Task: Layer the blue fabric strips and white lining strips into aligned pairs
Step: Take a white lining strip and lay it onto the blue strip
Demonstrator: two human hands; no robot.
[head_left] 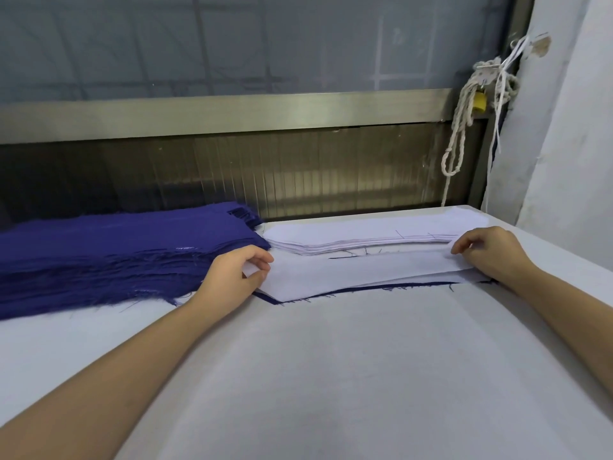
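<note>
White on blue: white strip (365, 270) lies over a blue strip (391, 287) on the surface (331, 360), left hand (238, 270) pinching one end, right hand (491, 254) pinching the other, I think; blue stack (99, 254) left, white stack (365, 237) behind.

The blue stack (99, 254) at nine o'clock is matt woven cloth, its edges rough and frayed into loose threads. The strip (348, 273) at centre and the white stack (365, 235) at one o'clock are thin, smooth, matt cloth with clean edges. The table (331, 376) has a matt, pale, finely textured cover. The rail (232, 111) at twelve is brushed metal with a dull sheen. The rope (459, 127) at two is rough twisted fibre.
</note>
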